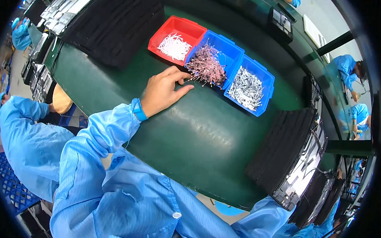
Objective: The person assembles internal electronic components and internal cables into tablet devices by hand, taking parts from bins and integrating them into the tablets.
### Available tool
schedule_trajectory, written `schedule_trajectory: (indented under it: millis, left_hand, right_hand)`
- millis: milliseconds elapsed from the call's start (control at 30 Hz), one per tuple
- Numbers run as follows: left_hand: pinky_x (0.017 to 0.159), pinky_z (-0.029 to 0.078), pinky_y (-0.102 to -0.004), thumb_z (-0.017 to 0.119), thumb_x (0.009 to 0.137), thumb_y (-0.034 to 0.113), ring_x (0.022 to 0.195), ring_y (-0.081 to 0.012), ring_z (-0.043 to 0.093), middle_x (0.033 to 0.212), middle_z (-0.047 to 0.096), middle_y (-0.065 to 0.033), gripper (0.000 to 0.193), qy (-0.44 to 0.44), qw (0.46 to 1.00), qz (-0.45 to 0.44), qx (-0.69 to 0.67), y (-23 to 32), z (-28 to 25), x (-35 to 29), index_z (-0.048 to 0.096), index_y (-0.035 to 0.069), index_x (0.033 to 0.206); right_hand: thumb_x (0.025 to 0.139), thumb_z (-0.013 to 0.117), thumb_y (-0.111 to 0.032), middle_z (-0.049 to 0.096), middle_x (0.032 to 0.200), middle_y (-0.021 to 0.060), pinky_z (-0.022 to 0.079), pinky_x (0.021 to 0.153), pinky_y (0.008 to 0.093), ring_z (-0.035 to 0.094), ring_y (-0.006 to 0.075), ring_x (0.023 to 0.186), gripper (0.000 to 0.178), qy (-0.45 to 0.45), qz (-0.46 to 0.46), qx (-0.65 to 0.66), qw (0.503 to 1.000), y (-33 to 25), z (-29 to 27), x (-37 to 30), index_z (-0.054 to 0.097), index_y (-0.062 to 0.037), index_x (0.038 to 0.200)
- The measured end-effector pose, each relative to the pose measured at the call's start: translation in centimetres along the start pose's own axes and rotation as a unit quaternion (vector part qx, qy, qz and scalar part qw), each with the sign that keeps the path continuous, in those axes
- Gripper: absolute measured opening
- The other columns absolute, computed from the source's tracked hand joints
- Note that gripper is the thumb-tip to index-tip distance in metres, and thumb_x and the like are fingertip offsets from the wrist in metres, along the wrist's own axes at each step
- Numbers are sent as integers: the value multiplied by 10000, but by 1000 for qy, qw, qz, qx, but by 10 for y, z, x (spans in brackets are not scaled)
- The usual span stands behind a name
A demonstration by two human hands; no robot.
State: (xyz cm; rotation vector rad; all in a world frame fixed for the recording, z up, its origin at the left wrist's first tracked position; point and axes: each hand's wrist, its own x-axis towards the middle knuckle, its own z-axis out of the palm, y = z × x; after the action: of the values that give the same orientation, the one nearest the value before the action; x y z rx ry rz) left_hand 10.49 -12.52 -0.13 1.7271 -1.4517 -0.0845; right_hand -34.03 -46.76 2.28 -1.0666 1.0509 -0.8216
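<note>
My left hand (164, 91) rests on the green tabletop (186, 131), a blue band around its wrist. Its fingers are loosely bent with the thumb apart, and nothing shows between them. The fingertips lie at the near corner of a blue bin (232, 57), beside a heap of thin pinkish wires with small ends (207, 66). Left of that bin stands a red bin (183, 26) with small white strips (174, 46). On the right, another blue bin (264, 75) holds short white and black pieces (246, 88). My right sleeve (262, 218) reaches toward the right-hand stack; the hand itself is hidden.
A black ridged stack (114, 28) stands at the far left, with flat silvery parts (72, 10) beside it. Another black stack (282, 147) with silvery parts (302, 169) borders the right side. A co-worker in blue (34, 143) sits at the left; others work farther right.
</note>
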Motion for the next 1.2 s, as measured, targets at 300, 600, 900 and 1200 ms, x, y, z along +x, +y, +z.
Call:
schedule_trajectory:
  millis: [300,600,900,1200]
  left_hand:
    - [544,453,-302,814,780,132,588,-155,565,790,605,-45,200,17,1000,-22,2,-5,11,2,727,47,938]
    - [576,494,-413,721,841,219,664,-268,648,808,632,-25,105,-10,998,-45,40,6,11,8,716,118,870]
    - [567,471,-371,736,814,156,629,-232,615,720,594,-42,79,-11,998,-49,36,-3,-8,-5,740,103,873]
    - [524,376,-270,758,835,55,550,-95,435,730,552,-36,92,-67,995,-63,-41,-28,-69,-37,756,27,923]
  right_hand:
    - [967,623,-308,722,1024,63,527,862,315,677,204,928,302,47,0,42,998,-39,-27,-43,700,-29,1055]
    - [920,700,-231,723,1050,86,532,905,308,690,202,962,252,117,-68,86,987,-81,-83,-87,703,-45,1089]
    - [894,743,-151,710,1108,96,552,908,322,683,194,1004,270,175,-224,104,953,-125,-71,-202,681,7,1104]
    - [880,625,-107,438,1486,217,416,1100,437,467,335,1339,585,334,-423,-327,776,-31,35,-414,478,38,1427]
